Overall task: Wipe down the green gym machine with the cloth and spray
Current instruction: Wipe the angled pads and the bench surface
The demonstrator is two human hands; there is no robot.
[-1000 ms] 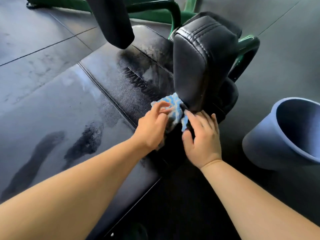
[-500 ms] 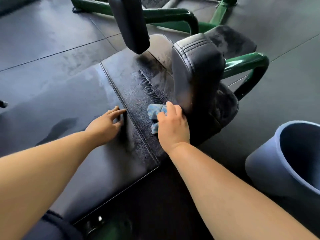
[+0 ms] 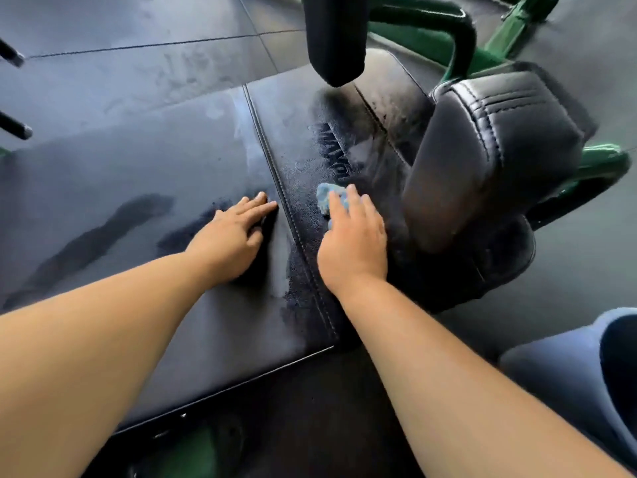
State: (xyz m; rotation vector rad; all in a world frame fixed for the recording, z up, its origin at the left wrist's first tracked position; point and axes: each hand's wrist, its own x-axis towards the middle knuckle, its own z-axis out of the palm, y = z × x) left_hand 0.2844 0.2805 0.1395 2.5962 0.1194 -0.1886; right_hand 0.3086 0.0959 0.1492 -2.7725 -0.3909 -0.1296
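Note:
The green gym machine's frame [image 3: 604,163] runs along the right and top, carrying a wide black bench pad [image 3: 155,174] streaked with wet marks. My right hand [image 3: 351,246] lies over the blue cloth [image 3: 326,197] and presses it onto the pad, just right of the stitched seam and beside an upright black cushion [image 3: 489,157]. A little of the cloth peeks out past my fingertips. My left hand [image 3: 231,236] rests flat on the pad left of the seam, fingers straight. No spray bottle is in view.
A black roller pad [image 3: 334,36] hangs over the far part of the bench. A blue-grey bucket [image 3: 558,377] stands on the dark floor at the lower right. Two dark bar ends [image 3: 15,127] poke in at the left edge.
Both hands held the cloth at the cushion's base; my left hand has let go and now lies flat on the pad. My right hand has slid the cloth leftward along the pad.

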